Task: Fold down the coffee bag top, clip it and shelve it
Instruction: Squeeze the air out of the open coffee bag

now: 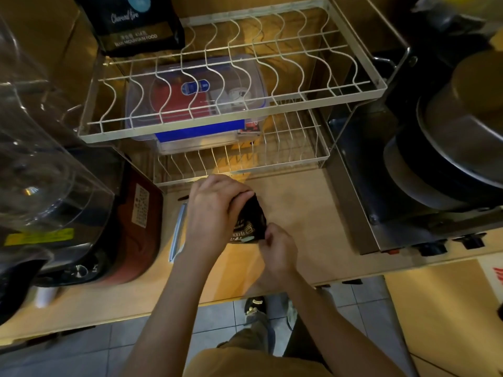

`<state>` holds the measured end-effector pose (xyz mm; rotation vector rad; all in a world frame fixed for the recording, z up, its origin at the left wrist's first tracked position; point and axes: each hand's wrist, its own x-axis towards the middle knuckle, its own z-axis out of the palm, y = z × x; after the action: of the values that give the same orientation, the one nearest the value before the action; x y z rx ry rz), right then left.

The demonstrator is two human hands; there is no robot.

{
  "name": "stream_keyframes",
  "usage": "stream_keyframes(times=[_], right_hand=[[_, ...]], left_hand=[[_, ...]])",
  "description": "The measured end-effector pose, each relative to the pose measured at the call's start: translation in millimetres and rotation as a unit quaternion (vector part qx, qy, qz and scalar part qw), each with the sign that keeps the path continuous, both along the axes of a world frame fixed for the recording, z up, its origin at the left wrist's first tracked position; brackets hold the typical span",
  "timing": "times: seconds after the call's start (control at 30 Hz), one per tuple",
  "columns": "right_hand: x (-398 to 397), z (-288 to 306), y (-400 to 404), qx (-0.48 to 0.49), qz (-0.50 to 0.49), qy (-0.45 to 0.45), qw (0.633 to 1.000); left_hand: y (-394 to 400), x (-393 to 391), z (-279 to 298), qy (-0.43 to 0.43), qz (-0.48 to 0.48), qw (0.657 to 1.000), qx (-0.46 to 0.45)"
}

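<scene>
Nearest the camera, the front edge of the surface (313, 257) runs across the view with tiled floor below it. The work area sits only a short way in from that drop.

Both hands are closed on the coffee bag (249, 221), a small dark printed pouch held just above or on the surface; contact underneath cannot be confirmed. The left hand (215, 210) wraps over the upper part of the bag from the left, fingers curled across its top. The right hand (277, 251) pinches the lower near corner. The hands are close together, with only the bag between them.

Handling assessment: the bag appears to be soft, flexible film that creases under the grip, and probably light given its size. The film looks glossy and may slip. The fold should be set by pinching along the top band, while the body is supported from below rather than squeezed, since pressure there could push the contents upward. Whether the top is already folded cannot be determined, as the left hand covers it.

A pale, narrow strip, possibly the clip (178, 232), lies on the surface just left of the left hand, within reach.

Clearances: a dark appliance (136, 229) stands close on the left, and a metal cooker unit (381, 213) bounds the right. The open surface between them is ample.

Beyond, a two-tier wire rack (231, 123) stands at the back. Its lower tier holds a clear container (196, 104). The upper tier is largely free, with another dark bag (136, 25) at its far left corner. Shelving calls for a lift clear of the rack's front rail.
</scene>
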<state>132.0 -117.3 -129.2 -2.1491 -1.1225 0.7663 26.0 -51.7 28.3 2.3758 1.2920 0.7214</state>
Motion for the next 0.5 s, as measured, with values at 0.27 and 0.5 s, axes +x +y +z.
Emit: stream_keyframes(times=[0.27,0.5], right_hand=[[-3,-4,-14,0.025,0.041,-0.017,0.999],[29,5,2,-0.006,0.038,0.210,0.977]], left_hand=[[-23,0,4,-0.203,0.153,0.965,-0.067],[-24,-4,3,-0.190,0.094,0.971,-0.110]])
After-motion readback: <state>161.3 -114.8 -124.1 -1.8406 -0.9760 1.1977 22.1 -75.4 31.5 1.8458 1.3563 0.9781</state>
